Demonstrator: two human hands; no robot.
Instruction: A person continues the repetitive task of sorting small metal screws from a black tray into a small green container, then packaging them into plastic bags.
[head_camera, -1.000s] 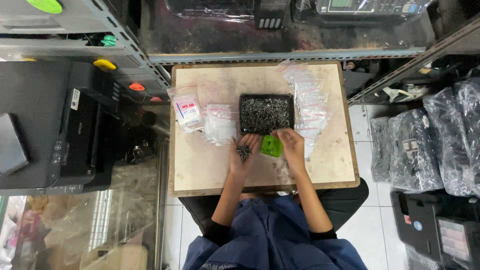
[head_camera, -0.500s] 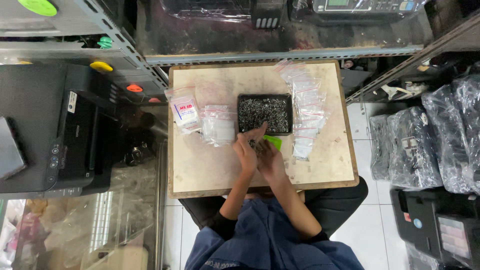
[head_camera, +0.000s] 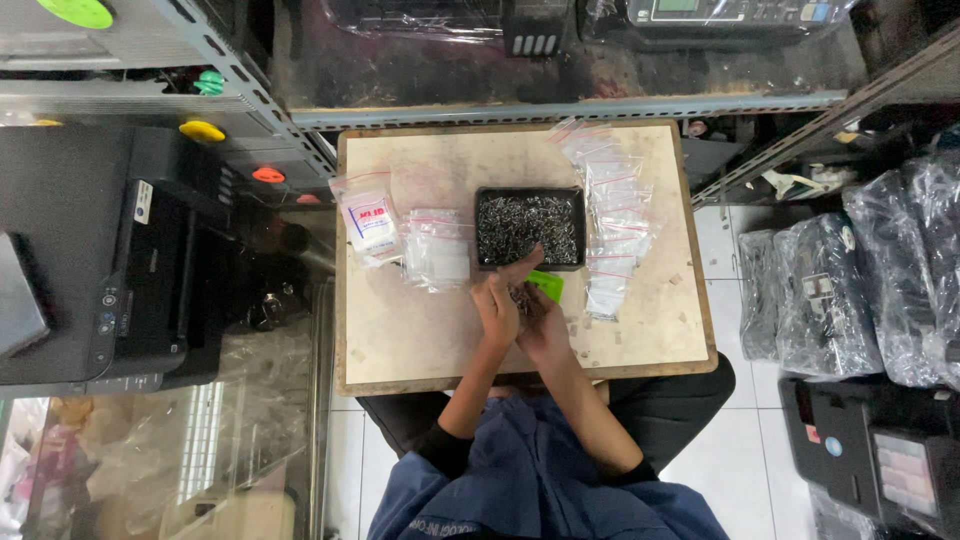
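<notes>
My left hand (head_camera: 497, 305) and my right hand (head_camera: 544, 322) are pressed together just in front of a black tray (head_camera: 482, 228) filled with small dark metal parts. A few of those small dark parts (head_camera: 520, 295) show between my palms. A small green object (head_camera: 546, 283) lies on the table beside my right hand, partly hidden by it. Empty clear zip bags (head_camera: 612, 215) lie in a row to the right of the tray. Filled zip bags (head_camera: 437, 248) and a labelled bag (head_camera: 368, 220) lie to the left.
The small wooden table (head_camera: 400, 330) stands between a dark machine (head_camera: 140, 270) on the left and wrapped black devices (head_camera: 880, 280) on the right. A metal shelf (head_camera: 560, 105) runs along the far side.
My hands were apart a second ago, the right one on the green object. They have come together over the small parts and shifted slightly toward me.
</notes>
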